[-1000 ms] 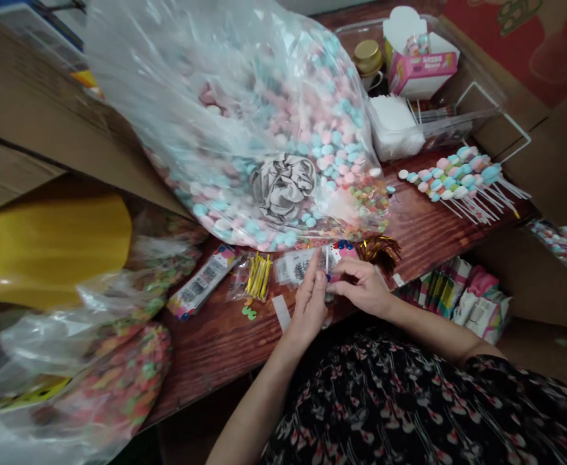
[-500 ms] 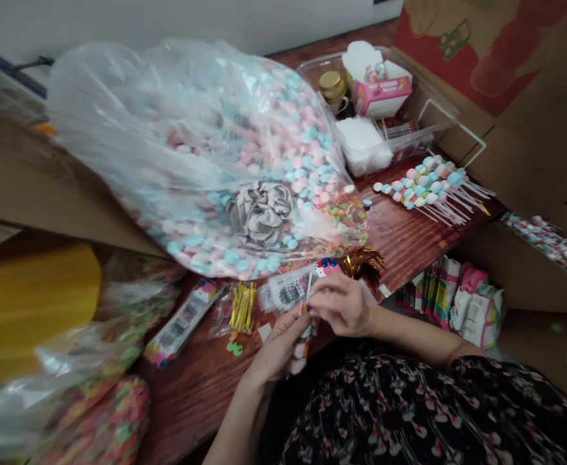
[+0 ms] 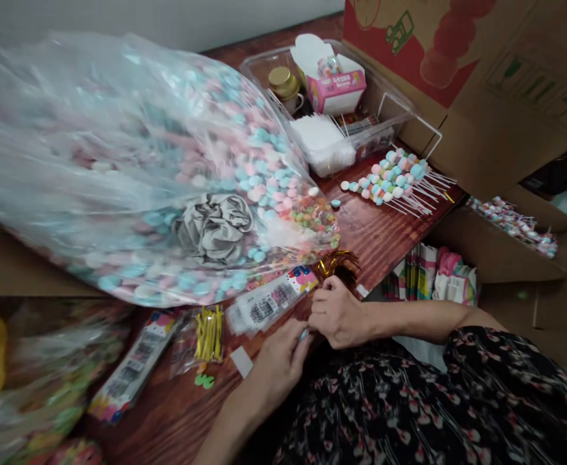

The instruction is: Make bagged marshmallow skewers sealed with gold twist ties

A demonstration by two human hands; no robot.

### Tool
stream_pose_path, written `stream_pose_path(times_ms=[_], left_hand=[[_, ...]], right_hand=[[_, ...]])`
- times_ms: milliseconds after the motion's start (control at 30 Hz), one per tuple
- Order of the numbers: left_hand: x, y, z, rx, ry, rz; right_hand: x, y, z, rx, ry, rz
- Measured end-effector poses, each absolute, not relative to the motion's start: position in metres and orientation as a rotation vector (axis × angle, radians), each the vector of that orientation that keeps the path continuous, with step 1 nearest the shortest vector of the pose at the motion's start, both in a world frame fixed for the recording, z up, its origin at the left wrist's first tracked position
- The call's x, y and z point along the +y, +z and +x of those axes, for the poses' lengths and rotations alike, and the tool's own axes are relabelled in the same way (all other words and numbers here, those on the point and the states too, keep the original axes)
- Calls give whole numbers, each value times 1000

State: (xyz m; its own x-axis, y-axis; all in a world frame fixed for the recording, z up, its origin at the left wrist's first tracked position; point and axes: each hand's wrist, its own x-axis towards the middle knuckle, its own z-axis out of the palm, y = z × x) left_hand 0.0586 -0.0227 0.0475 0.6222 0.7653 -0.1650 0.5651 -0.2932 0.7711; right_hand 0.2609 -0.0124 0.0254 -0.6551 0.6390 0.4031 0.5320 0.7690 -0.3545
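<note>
My left hand [image 3: 279, 354] is closed around a wrapped marshmallow stick [image 3: 303, 334]. Only a small pale-blue bit of it shows between the fingers; the hand hides the rest. Against its fingertips my right hand [image 3: 338, 314] is pinched closed, and what it grips is hidden. Just beyond the right knuckles lies a bundle of shiny gold strips [image 3: 339, 263]. Printed clear sleeves [image 3: 271, 300] lie flat beyond the left hand. A packet of gold twist ties [image 3: 210, 332] and green gummy pieces [image 3: 205, 381] lie to the left.
A huge clear bag of pastel marshmallows [image 3: 167, 161] fills the back left, a grey scrunchie [image 3: 216, 229] on it. Finished marshmallow sticks [image 3: 392, 175] are piled at right, before a clear plastic bin [image 3: 390, 97]. Cardboard boxes [image 3: 467, 139] stand beyond the table's right edge.
The view has swung right, so things on the table appear farther left. Both hands have turned over the marshmallow stick, whose row of sweets showed below my left hand before and is now mostly covered.
</note>
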Motion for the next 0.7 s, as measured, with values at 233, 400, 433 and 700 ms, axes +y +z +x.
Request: stream_pose_path(times_ms=[233,400,433,700], left_hand=[[-24,20,59,1150,749,2633],[-7,28,60,1407,875,1511],[-4,33,62,1439,866,1245],[-5,45,79,1243,836,540]], right_hand=[[-9,36,279,-2270,596,-1278],[31,48,314,-2308,301,-1569],[39,47,317,-2365,271,-1585],[60,21,311,-2664,81,-1459]])
